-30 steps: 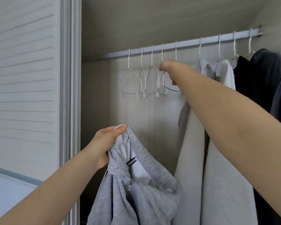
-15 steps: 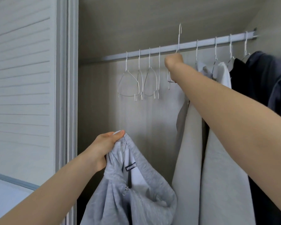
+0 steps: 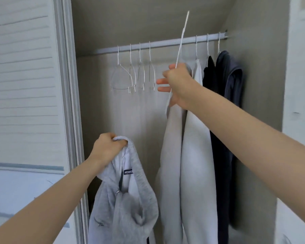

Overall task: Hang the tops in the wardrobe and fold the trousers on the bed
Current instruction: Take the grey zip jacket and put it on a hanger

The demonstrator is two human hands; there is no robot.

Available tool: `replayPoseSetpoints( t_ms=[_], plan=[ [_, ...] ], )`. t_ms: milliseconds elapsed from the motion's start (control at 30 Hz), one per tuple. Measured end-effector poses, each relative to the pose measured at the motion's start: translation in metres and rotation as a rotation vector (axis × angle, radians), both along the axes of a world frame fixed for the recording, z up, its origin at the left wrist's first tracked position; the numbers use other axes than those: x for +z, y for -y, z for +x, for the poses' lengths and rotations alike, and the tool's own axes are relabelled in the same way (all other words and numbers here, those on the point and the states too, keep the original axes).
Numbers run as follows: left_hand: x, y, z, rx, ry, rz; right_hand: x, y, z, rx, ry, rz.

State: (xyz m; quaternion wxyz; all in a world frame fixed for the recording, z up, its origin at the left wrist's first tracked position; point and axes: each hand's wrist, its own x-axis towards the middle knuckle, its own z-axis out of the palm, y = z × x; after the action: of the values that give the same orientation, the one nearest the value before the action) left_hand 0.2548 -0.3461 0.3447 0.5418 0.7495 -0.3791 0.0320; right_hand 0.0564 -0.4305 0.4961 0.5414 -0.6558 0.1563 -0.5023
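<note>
My left hand grips a light grey zip hoodie by the top of its hood, and the rest hangs down in front of the open wardrobe. My right hand holds a white wire hanger that is off the rail, in front of it, seen edge-on with its hook pointing up; two fingers stick out to the left. Several empty white hangers hang on the rail to the left of that hand.
Two pale grey tops hang right of centre, with a black garment and a dark blue one beyond them by the wardrobe's right wall. A white slatted sliding door stands on the left.
My right hand has lifted one hanger off the rail and drawn it down and toward me. My left hand still holds the hoodie by the hood; the view has shifted.
</note>
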Motion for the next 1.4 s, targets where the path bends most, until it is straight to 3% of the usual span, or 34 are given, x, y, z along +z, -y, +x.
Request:
replayPoseSetpoints(
  t_ms=[100, 500, 767, 933, 1067, 1200, 1267, 1333, 1400],
  plan=[
    [-0.010, -0.005, -0.006, 0.107, 0.019, 0.093, -0.040, -0.021, -0.040, 0.134, -0.082, -0.079],
    [-0.033, -0.019, -0.035, 0.280, 0.146, 0.411, -0.153, -0.031, -0.170, 0.725, -0.238, 0.110],
    [-0.041, -0.008, -0.029, 0.261, 0.057, 0.414, -0.162, 0.014, -0.220, 0.876, -0.426, 0.143],
    [-0.045, -0.011, -0.024, 0.186, -0.058, 0.285, -0.167, 0.034, -0.230, 0.966, -0.503, 0.229],
    [-0.043, -0.021, -0.028, 0.179, -0.137, 0.210, -0.180, 0.039, -0.220, 0.971, -0.608, 0.212],
    [-0.030, -0.013, -0.060, 0.104, -0.043, 0.198, -0.200, 0.028, -0.187, 0.928, -0.590, 0.261],
    [-0.024, -0.003, -0.082, 0.046, -0.011, 0.177, -0.215, 0.019, -0.167, 0.808, -0.616, 0.208],
    [-0.018, 0.005, -0.102, 0.063, 0.027, 0.163, -0.231, 0.009, -0.150, 0.700, -0.565, 0.139],
    [-0.003, 0.005, -0.117, 0.078, -0.055, 0.113, -0.243, 0.004, -0.144, 0.648, -0.437, 0.093]
  ],
)
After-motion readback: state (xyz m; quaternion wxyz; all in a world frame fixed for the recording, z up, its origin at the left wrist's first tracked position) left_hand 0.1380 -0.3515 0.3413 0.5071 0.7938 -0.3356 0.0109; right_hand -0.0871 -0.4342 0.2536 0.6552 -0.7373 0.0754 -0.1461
